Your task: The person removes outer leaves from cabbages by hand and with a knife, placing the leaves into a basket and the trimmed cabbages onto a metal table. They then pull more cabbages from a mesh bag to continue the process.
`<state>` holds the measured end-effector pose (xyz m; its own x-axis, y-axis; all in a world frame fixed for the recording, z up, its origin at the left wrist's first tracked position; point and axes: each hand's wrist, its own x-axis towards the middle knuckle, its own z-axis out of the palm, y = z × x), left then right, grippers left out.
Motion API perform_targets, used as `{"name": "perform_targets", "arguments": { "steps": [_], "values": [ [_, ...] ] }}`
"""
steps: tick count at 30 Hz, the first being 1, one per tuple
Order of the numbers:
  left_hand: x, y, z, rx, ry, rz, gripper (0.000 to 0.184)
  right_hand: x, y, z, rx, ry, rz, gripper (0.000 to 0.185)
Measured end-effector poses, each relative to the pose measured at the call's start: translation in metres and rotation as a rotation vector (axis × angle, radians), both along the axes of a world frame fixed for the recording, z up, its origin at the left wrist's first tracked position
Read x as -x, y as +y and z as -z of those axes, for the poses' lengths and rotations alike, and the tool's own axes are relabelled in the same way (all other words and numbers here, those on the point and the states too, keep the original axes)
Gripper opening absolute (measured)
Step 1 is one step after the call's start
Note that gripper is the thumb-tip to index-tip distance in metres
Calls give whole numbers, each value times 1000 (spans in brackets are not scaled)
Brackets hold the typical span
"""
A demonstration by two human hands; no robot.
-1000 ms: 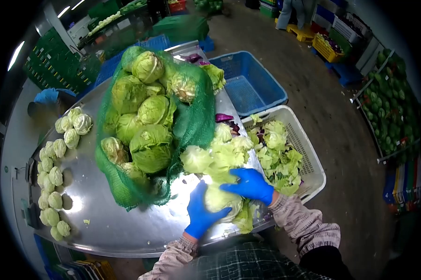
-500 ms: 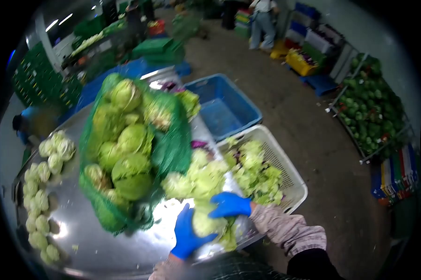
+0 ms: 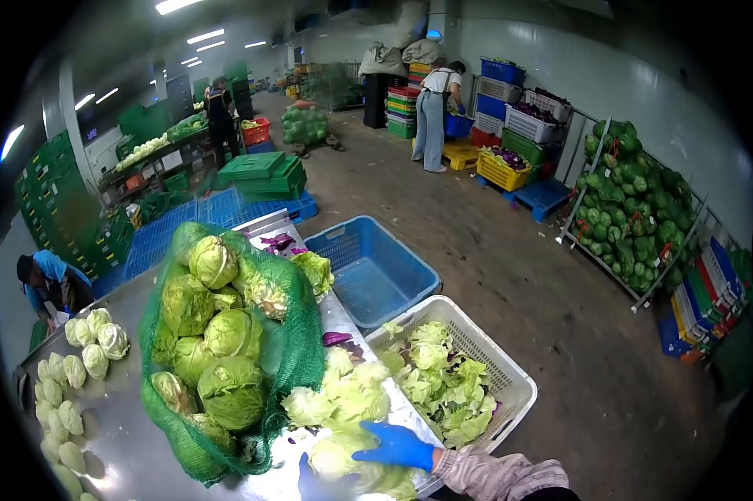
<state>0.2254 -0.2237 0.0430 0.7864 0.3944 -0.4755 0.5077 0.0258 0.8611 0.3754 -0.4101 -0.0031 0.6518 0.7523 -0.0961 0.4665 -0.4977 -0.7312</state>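
A pale green cabbage [image 3: 336, 455] lies at the near edge of the metal table, between my two blue-gloved hands. My left hand [image 3: 320, 483] cups its left side, blurred and partly cut off by the bottom of the view. From the right, my right hand [image 3: 400, 445] holds the cabbage, its fingers laid across the top. Loose pale leaves [image 3: 351, 397] are heaped just beyond. To the left, a green mesh bag [image 3: 297, 346] lies open around several whole cabbages [image 3: 233, 392].
A white crate [image 3: 517, 392] with trimmed leaves stands right of the table [image 3: 155, 451], with a blue crate [image 3: 372, 280] behind it. Trimmed cabbages [image 3: 95, 361] line the table's left side. Two co-workers [image 3: 435, 113] stand farther off; another person [image 3: 55, 284] is at left.
The head view has tilted up, so the table and hands sit lower in the picture and more of the room shows. Both hands stay at the cabbage.
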Motion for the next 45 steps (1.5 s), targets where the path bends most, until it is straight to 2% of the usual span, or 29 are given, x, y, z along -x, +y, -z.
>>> {"name": "perform_targets", "arguments": {
  "steps": [1, 4, 5, 6, 8, 9, 10, 12, 14, 16, 17, 18, 20, 21, 22, 24, 25, 26, 28, 29, 32, 34, 36, 37, 38, 40, 41, 44, 45],
  "values": [
    [-2, 2, 0, 59, -8, 34, 127, -1, 5, -3, 94, 34, 7, 44],
    [-15, 0, -18, -206, -104, 262, 128, -44, -4, 8, -35, 466, 170, 36],
    [-26, -15, -72, -11, -209, 273, 130, -34, -5, -31, -190, 216, 188, 41],
    [-21, -10, -15, -577, -386, 424, 119, -30, -1, -56, -89, 183, 114, 46],
    [-40, -3, 65, -101, -275, 366, 117, -17, 6, -92, 126, 136, -33, 57],
    [-34, -14, 57, -92, -329, 260, 115, -19, 5, -114, 149, 310, -2, 77],
    [-32, -34, 38, -86, -385, 150, 112, -23, 2, -94, 115, 301, 28, 80],
    [-25, -61, 1, -81, -458, -91, 107, -31, 1, -65, 56, 230, 17, 80],
    [-26, -44, 26, -154, -415, 132, 109, -33, 0, -45, -94, 259, 7, 72],
    [-24, -41, 22, -48, -232, 191, 114, -41, -3, -33, -250, 322, 104, 42],
    [-23, -42, 15, -24, -261, 147, 116, -49, -6, -36, -237, 303, 187, 30],
    [-24, -42, 9, -9, -313, 106, 117, -62, -12, -3, -333, 288, 250, 28],
    [-18, -40, 20, -15, -347, 124, 122, -81, -18, 18, -414, 327, 468, 32],
    [-14, -39, 28, -35, -374, 139, 123, -86, -26, 28, -214, 263, 449, 34],
    [-17, -37, 33, -59, -409, 146, 125, -88, -26, 2, -17, 190, 421, 38],
    [-19, -39, 28, -185, -354, 160, 126, -41, -5, -54, -172, 124, 237, 53],
    [-16, -41, 24, -247, -320, 182, 127, -26, -1, -67, -32, 147, 100, 68],
    [-17, -41, 23, -225, -320, 190, 126, -20, 6, -88, 195, 6, 60, 59],
    [-20, -40, 18, -189, -328, 208, 125, -45, -8, -33, -106, 293, 226, 47],
    [-20, -40, 14, -242, -299, 227, 125, -57, -18, -13, -20, 139, 295, 37],
    [-16, -42, 8, -163, -280, 222, 125, -57, -54, 31, -192, 222, 387, 39],
    [-8, -41, 20, -218, -73, 130, 128, -31, -44, 24, -305, 178, 415, 41],
    [-3, -47, -2, -302, -12, -96, 126, -11, -28, -35, -172, 349, 387, 44],
    [-4, -54, -30, -162, -65, -205, 117, -8, -23, -44, -189, 507, 429, 46],
    [-2, -39, -7, -23, 148, -95, 111, -5, -19, -46, -213, 672, 460, 48],
    [22, 0, 110, 198, -48, 425, 102, -1, -9, -17, -308, 646, 498, 49],
    [16, -11, 51, 514, -74, 93, 89, 0, -1, 9, -459, 558, 505, 48],
    [-20, -21, -21, -396, -501, 0, 108, -13, -20, -13, -387, 670, 477, 43],
    [-21, -8, 4, -973, -534, 138, 108, -16, -22, -24, -426, 801, 552, 37]
  ]
}}
